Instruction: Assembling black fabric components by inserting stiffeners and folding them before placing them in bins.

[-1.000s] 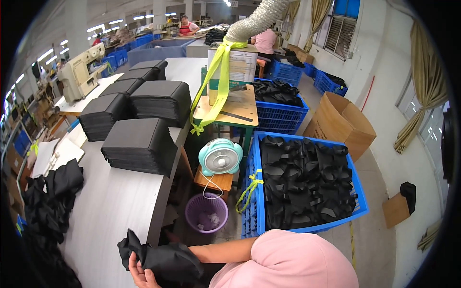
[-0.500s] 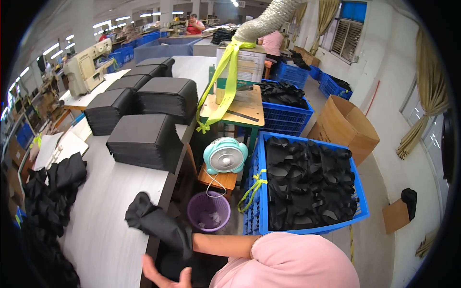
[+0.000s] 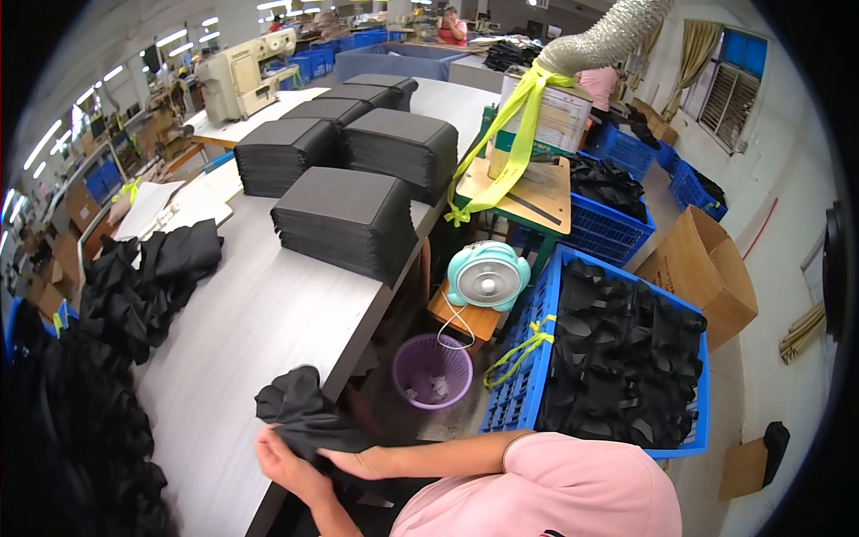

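A crumpled black fabric piece point(image 3: 300, 412) lies over the near edge of the grey table point(image 3: 250, 331). My left hand point(image 3: 279, 467) grips it from below at its lower left. My right hand point(image 3: 351, 462) holds its lower right part, with the bare forearm and pink sleeve coming in from the right. Both hands are at the table's front edge, and part of the fabric hangs down below them out of sight.
Stacks of black sheets point(image 3: 347, 219) stand further along the table, with a heap of black fabric point(image 3: 134, 286) at the left. Beside the table are a purple bin point(image 3: 432, 371), a teal fan point(image 3: 488, 276), a blue crate point(image 3: 537, 394) of black pieces and a cardboard box point(image 3: 707, 268).
The black piece rose from low beside the table up onto its edge. My left hand has closed on it, and both hands now hold it together.
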Available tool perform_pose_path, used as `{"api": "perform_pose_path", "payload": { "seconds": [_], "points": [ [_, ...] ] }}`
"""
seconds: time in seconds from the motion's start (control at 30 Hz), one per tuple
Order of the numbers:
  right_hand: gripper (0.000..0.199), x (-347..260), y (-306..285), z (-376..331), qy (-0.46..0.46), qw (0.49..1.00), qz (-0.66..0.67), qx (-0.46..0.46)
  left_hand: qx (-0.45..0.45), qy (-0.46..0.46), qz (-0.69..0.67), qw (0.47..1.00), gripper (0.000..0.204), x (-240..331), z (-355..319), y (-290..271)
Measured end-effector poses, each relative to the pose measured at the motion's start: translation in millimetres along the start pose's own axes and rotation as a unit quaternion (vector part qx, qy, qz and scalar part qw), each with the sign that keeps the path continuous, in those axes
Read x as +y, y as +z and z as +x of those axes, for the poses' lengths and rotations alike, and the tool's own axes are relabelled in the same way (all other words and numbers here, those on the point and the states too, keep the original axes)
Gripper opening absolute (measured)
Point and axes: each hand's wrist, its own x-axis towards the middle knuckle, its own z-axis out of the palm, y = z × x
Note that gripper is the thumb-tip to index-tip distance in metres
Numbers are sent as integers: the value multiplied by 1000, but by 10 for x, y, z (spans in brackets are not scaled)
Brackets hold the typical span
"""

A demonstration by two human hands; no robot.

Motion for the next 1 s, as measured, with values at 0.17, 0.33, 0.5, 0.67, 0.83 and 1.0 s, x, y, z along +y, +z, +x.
{"api": "perform_pose_path", "payload": {
  "seconds": [0.17, 0.33, 0.5, 0.67, 0.83, 1.0],
  "points": [
    [55, -143, 170, -435, -219, 953, 74, -196, 137, -80, 32, 987, 22, -71, 959, -530],
    [55, 160, -71, -463, 129, 798, 544, -225, 145, 51, -25, 988, 21, 196, 1037, -803],
    [61, 236, -474, -269, 100, 863, 485, 103, 63, 30, -43, 997, 23, 431, 531, -628],
    [52, 26, -216, -229, -146, 988, 46, 29, -122, -16, 54, 991, 12, 379, -96, -215],
    [18, 58, -201, -55, -138, 978, -44, 153, -101, -70, -35, 992, 11, 351, -225, -371],
    [24, 32, -244, -133, 139, 939, 312, -37, -39, -159, -35, 986, 29, 199, -175, -716]
  ]
}}
